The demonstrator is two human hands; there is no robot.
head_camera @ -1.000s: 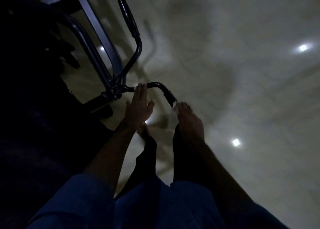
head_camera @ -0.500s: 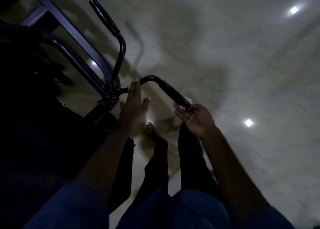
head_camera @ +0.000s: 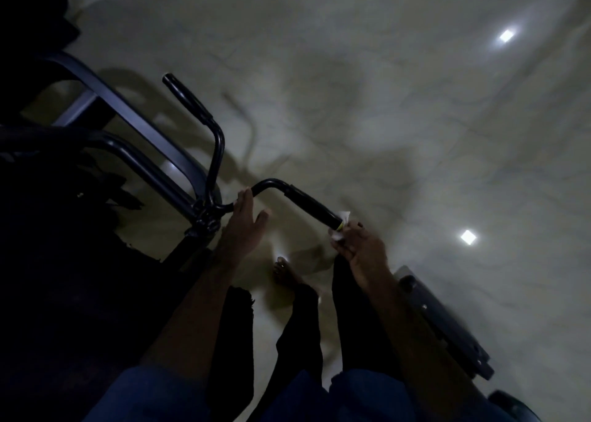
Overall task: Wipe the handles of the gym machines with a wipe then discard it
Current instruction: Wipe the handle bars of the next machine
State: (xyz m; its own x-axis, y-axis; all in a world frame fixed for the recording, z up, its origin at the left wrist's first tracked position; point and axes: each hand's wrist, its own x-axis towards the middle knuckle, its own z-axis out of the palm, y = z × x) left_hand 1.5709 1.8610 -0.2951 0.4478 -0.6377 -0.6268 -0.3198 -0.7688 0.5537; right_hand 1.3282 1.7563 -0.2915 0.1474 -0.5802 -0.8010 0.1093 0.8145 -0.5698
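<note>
Right hand point(head_camera: 363, 250) first: my fingers curl around a small white wipe point(head_camera: 342, 220), pinching it against the near end of the padded grip point(head_camera: 311, 209). White shows both above and below the tip of the grip, so I take the wipe as wrapped partly around that end. How much of it sits under my palm I cannot tell; the light is poor.

Left hand point(head_camera: 244, 221): fingers straight, resting flat on the bare bent bar point(head_camera: 265, 185) just beside the clamp. It holds nothing. I read it as a steadying hand.

Relation that matters: the grip's long axis runs up and to the left from my right hand, toward the bend in the bar. The right hand is at the free end; the left hand is at the far end of the same bar, well apart. Any wiping stroke would run along that axis, away from me, and the right hand is the nearer one to do it.

Further out: a second grip point(head_camera: 187, 100) stands up and to the left on its own bar, untouched by either hand. Judged from here, that one is not yet done. Pale glossy floor point(head_camera: 415, 133) beneath, with bright ceiling-light reflections. No bin in view.
</note>
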